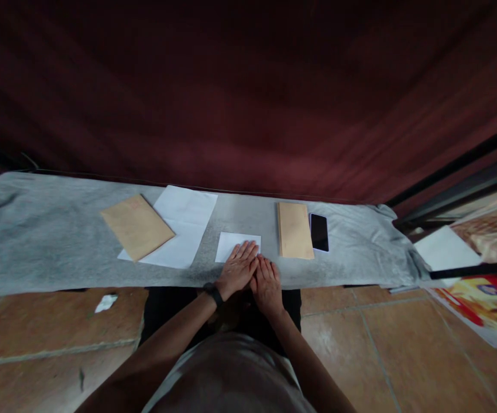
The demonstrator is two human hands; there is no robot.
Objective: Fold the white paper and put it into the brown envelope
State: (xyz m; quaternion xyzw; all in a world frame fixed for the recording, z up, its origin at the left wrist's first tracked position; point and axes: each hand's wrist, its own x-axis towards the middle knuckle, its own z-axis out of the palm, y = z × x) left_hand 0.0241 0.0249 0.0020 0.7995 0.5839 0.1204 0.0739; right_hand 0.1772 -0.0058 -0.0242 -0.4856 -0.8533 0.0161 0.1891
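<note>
A small white sheet of paper [231, 240], perhaps folded, lies on the grey cloth in front of me. My left hand [240, 265], with a dark band on its wrist, rests flat across the sheet's lower right part, fingers stretched out. Beside it, my right hand [267, 282] lies flat at the sheet's lower right corner, its thumb side touching the left hand. Neither hand grips anything. Part of the paper is hidden under the left fingers.
Left of me, a brown envelope [136, 228] overlaps large white sheets [188, 229]. To the right are a stack of brown envelopes [295, 230] and a phone [319, 232]. A grey cloth [59, 229] covers the narrow table; a dark red curtain [248, 103] hangs behind it.
</note>
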